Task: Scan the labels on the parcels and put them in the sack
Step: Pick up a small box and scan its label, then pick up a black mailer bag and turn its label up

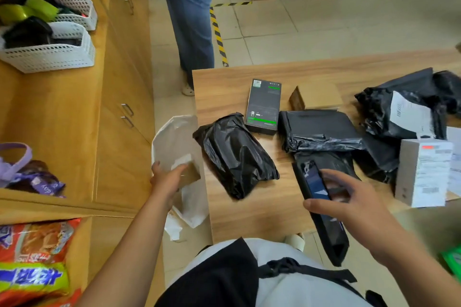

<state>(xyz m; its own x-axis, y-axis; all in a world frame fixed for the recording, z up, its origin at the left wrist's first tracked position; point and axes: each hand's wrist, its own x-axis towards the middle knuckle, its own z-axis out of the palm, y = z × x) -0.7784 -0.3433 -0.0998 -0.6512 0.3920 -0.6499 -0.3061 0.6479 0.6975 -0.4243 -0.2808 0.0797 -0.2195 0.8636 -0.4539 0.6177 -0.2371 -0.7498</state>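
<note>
My left hand point(167, 179) grips a small brown cardboard parcel point(190, 172) at the mouth of the white sack point(174, 142), which hangs off the table's left edge. My right hand point(354, 204) holds a dark phone-like scanner point(321, 204) over the table's near edge. Several parcels lie on the wooden table point(249, 212): a black bagged parcel point(237, 154) beside the sack, a dark box with green print point(264, 106), a flat black bag point(321, 129), a brown box point(316, 96), a black bag with a white label point(409, 112), and a white labelled box point(424, 172).
A person in jeans point(192, 15) stands beyond the table's far left corner. Wooden cabinets point(119, 82) run along the left, with white baskets point(50, 55) on top. Snack bags point(35, 259) sit at the lower left. Yellow-black tape point(218, 32) marks the tiled floor.
</note>
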